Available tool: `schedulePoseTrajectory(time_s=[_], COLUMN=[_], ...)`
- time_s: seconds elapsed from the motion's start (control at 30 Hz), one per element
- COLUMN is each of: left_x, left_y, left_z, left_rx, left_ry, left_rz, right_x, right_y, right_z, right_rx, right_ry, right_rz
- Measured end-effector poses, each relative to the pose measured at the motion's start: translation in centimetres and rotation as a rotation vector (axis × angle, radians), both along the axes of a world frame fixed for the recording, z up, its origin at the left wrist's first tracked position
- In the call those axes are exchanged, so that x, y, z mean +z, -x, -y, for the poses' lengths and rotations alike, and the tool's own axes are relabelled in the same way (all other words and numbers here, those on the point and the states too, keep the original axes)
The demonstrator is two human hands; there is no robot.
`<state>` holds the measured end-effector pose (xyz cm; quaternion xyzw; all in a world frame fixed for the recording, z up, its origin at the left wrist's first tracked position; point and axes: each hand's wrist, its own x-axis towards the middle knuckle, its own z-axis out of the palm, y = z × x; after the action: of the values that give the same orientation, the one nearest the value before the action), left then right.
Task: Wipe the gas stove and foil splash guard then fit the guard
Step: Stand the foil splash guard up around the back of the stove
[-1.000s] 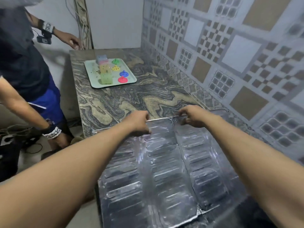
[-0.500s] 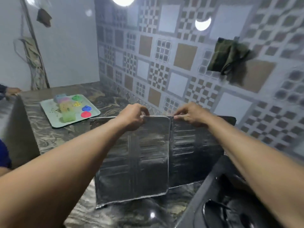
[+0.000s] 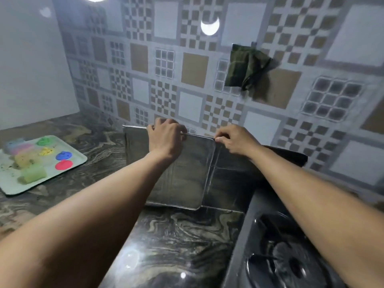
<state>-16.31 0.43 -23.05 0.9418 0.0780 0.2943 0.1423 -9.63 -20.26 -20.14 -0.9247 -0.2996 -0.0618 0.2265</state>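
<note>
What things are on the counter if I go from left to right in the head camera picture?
First the tray → foil splash guard → gas stove.

Silver foil guard (image 3: 182,179), black stove (image 3: 280,256), swirled brown-grey marble counter (image 3: 176,235), brown-and-white checked wall tiles (image 3: 162,59)
</note>
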Motion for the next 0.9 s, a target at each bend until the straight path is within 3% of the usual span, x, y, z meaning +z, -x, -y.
schedulePoseTrajectory(time_s=[0.1,0.3,0.9], left_x=[-0.8,-0.8,-2.1], left_y=[-0.9,-1.9,-6.1], left_z=[1.5,3.6,3.6], left_rx=[0.049,0.109,0.210], left_ry=[0.004,0.272,0.248], left_rz=[0.008,-0.004,-0.040], right_x=[-0.3,0.4,-0.5], right_y=[-0.8,-2.3,-7.3], right_z=[0.3,0.1,0.0], right_rx=[-0.034,-0.031,0.040], right_ry=[-0.025,-0.045,0.008], right_rz=[0.008,0.059,0.059])
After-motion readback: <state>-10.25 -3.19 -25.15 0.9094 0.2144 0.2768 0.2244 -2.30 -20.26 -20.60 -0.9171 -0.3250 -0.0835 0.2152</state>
